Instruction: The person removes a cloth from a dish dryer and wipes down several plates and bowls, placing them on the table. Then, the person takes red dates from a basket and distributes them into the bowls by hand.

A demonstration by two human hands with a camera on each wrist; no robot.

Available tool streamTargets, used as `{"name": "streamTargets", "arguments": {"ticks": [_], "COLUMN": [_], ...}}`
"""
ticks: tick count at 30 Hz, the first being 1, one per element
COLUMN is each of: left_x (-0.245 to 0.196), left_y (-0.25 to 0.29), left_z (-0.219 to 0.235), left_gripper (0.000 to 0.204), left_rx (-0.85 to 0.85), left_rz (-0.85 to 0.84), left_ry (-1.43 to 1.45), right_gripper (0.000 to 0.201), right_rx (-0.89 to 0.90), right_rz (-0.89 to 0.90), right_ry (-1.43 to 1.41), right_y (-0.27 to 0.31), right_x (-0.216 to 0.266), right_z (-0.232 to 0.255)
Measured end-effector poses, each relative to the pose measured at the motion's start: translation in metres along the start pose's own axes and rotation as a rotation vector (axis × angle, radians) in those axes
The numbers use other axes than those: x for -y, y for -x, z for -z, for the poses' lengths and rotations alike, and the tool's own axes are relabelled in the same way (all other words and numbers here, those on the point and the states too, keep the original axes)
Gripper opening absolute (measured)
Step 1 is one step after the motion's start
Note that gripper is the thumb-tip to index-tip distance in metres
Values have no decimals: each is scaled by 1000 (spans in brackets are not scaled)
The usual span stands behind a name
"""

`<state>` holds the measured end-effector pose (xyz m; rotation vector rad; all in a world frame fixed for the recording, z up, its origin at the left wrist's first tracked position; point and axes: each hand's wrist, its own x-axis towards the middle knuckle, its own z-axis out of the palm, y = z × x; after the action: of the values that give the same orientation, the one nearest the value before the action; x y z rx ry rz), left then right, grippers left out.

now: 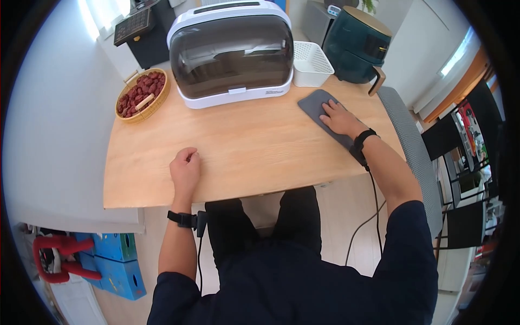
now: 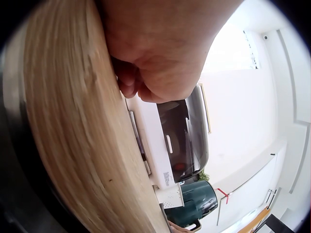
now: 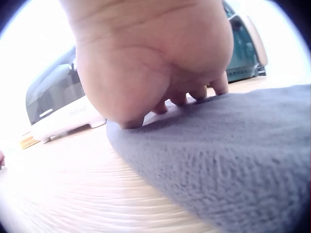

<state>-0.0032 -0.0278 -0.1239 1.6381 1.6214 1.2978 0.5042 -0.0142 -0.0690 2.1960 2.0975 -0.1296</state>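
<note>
My right hand (image 1: 340, 118) rests on a folded grey cloth (image 1: 312, 106) at the right side of the wooden table. Its fingers are spread, and in the right wrist view the fingertips touch the cloth (image 3: 209, 141) while the palm arches over it. Near the table's front edge, left of the middle, lies my left hand (image 1: 185, 169) with its fingers curled in and nothing seen in it. The left wrist view shows the left hand (image 2: 155, 53) as a fist against the tabletop (image 2: 82, 121), its fingertips partly hidden.
A white cabinet with a dark see-through door (image 1: 233, 59) stands at the back. Left of it is a wicker basket (image 1: 163, 97) of dark red dried fruit. A white perforated bin (image 1: 311, 78) and a green air fryer (image 1: 352, 46) stand to its right. Cables (image 1: 375, 211) hang from both wrists.
</note>
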Motion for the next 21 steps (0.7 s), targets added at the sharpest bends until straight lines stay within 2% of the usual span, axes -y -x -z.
{"name": "streamTargets", "arguments": {"ticks": [6,10,12,14,15,16,18,20,21], "left_x": [-12,-57,-69,-71,-70,-73,-80,-85,-85], "left_y": [-2,2,-1,-5,-5,-4,-2,-2,-3], "left_z": [-5,-28,-47,-66,-74,-80,-91,-108,-118], "left_gripper": [23,19,18,20,22,22,32,51,51], "left_rx": [-21,12,86,124,178,164,239,279,266], "left_rz": [-39,-151,-288,-328,-366,-361,-422,-430,-419], "left_ry": [-97,-197,-139,-193,-245,-247,-460,-521,-528], "right_gripper": [62,61,60,53,43,43,31,26,26], "right_rx": [-84,-89,-98,-10,-164,-164,-315,-131,-76], "right_rz": [253,250,259,356,546,560,194,49,-17], "right_ry": [57,1,-32,-285,-383,-378,-879,-1218,-1404], "right_y": [-10,-11,-16,-42,-53,-43,-1,8,20], "right_x": [111,211,231,240,229,223,216,193,188], "right_z": [-13,-3,-3,-4,-1,9,35,31,35]}}
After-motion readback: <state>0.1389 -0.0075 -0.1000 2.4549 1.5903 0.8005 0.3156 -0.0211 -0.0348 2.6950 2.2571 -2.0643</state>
